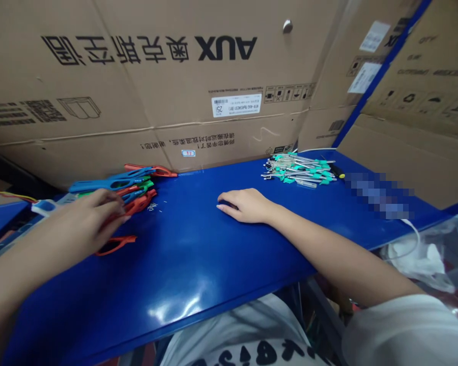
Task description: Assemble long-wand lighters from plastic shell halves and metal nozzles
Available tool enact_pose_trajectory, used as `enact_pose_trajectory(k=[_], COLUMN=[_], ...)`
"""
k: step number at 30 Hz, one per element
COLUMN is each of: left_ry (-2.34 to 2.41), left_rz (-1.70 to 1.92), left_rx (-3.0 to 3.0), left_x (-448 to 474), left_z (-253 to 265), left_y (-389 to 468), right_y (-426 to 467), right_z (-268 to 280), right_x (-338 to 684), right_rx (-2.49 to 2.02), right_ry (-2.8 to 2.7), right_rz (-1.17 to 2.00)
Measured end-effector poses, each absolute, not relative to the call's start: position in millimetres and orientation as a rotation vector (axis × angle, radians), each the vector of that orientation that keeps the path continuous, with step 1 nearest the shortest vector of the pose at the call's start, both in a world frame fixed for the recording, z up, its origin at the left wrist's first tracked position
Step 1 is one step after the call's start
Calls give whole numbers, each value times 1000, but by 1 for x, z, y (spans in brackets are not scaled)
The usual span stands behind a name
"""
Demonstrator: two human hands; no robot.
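Note:
My left hand [95, 218] is at the pile of coloured plastic pieces on the left, its fingers and thumb closed on a red plastic piece [109, 220] that they partly hide. Blue plastic pieces [114, 180], green ones and more red ones with long openings lie around it. One separate red piece [116, 245] lies nearer to me, just below the fingers. My right hand [248, 205] rests on the blue table [198, 239] near the middle, thumb and forefinger apart with a dark gap between them. I see nothing held there.
A heap of thin metal rods with teal parts [297, 169] lies at the back right, beside a black-and-yellow handle [340, 174]. Small pale pins [152, 207] lie by the plastic pile. Cardboard walls [183, 86] close off the back. A white cable [416, 234] hangs at right.

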State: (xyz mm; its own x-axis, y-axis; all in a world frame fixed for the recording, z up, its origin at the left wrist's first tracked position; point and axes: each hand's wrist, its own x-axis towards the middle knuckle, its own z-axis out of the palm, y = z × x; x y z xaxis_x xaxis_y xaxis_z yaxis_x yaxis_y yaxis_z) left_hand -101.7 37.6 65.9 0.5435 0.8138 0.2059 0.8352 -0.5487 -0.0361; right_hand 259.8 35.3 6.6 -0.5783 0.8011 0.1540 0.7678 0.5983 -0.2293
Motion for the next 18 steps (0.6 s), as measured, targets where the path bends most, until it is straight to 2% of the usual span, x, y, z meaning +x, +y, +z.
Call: enact_pose_trajectory(k=[3,7,9,13,18], left_ry=[-1314,-1151,-1073,-1007,-1173], left_rz=[-417,-305,-369,-472,-472], left_rx=[-2785,-3106,-3140,-3183,-3127], left_x=[-47,28,50,60,32], left_z=[68,40,21,0,17], left_y=[18,5,8,14,6], right_y=[32,27,25,29,38], right_z=[7,13,16,20,21], right_x=[259,260,262,273,289], right_rx=[-1195,-1026,-980,-966,-940], right_ry=[-2494,-2388,-2413,-2523,-2535], right_rz=[165,216,265,406,573])
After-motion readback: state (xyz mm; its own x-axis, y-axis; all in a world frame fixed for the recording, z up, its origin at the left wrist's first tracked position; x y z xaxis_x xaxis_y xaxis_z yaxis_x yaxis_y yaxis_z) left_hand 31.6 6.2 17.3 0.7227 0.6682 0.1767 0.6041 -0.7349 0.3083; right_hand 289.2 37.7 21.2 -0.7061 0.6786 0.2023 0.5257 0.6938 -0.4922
